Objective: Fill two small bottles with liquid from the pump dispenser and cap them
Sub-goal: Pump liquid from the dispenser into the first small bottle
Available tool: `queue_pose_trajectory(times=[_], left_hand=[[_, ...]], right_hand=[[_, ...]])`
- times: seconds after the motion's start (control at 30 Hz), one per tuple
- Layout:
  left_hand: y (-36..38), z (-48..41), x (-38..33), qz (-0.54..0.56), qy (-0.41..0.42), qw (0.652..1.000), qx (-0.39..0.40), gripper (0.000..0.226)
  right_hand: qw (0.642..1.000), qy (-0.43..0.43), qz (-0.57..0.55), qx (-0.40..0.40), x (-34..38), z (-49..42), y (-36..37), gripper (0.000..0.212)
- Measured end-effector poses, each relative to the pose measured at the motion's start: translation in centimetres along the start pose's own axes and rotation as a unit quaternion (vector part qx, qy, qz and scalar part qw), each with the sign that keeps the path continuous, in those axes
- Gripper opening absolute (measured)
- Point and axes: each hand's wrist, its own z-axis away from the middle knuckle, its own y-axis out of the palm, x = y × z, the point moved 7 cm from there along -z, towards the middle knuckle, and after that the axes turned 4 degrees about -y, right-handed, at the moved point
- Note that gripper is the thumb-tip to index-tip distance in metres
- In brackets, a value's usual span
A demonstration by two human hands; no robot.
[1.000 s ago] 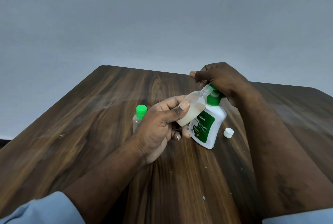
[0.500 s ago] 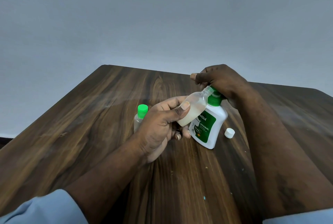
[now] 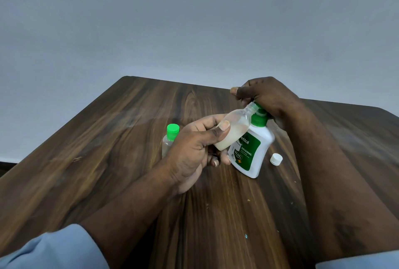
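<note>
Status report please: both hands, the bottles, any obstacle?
Left hand holds uncapped small bottle tilted, mouth at pump dispenser nozzle. Right hand on pump head. Green-capped bottle stands behind; white cap loose. No obstacle.

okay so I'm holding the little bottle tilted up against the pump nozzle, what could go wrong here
1. The small bottle is tilted with its narrow open neck at the nozzle; if the left hand drifts, liquid could miss and run down the pump dispenser.
2. The right hand presses on the pump while the dispenser leans, so it may slip or tip on the table.
3. The loose white cap lies near the right forearm and could get knocked away.
</note>
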Motion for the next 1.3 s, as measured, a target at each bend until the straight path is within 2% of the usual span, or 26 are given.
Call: queue_pose_trajectory(times=[0.1,0.27,0.57,0.8,0.93,1.1,1.3], left_hand=[[0.1,0.1,-0.2,-0.005,0.006,1.000,0.002,0.038],[-0.2,0.1,-0.8,-0.010,0.031,0.999,-0.030,0.043],[0.5,-0.1,-0.4,0.106,0.013,0.994,0.001,0.046],[0.4,-0.4,0.1,0.170,-0.017,0.985,-0.013,0.036],[0.7,-0.3,0.5,0.160,-0.037,0.986,0.005,0.036],[0.6,-0.3,0.6,0.130,-0.028,0.991,0.003,0.046],[0.5,-0.1,0.3,0.073,-0.004,0.997,-0.003,0.054]], right_hand=[[1.000,-0.002,0.006,-0.004,0.2,0.1,-0.1,0.028],[1.000,-0.013,0.001,-0.011,0.6,0.2,-0.5,0.026],[1.000,-0.006,-0.006,-0.013,0.6,0.4,-0.3,0.024],[1.000,-0.002,0.016,-0.010,0.5,0.3,-0.2,0.023],[1.000,-0.005,0.027,-0.010,0.5,0.1,-0.2,0.024],[0.997,-0.026,0.067,0.005,1.1,0.2,0.0,0.026],[0.999,-0.010,0.043,0.010,0.8,0.7,0.3,0.027]])
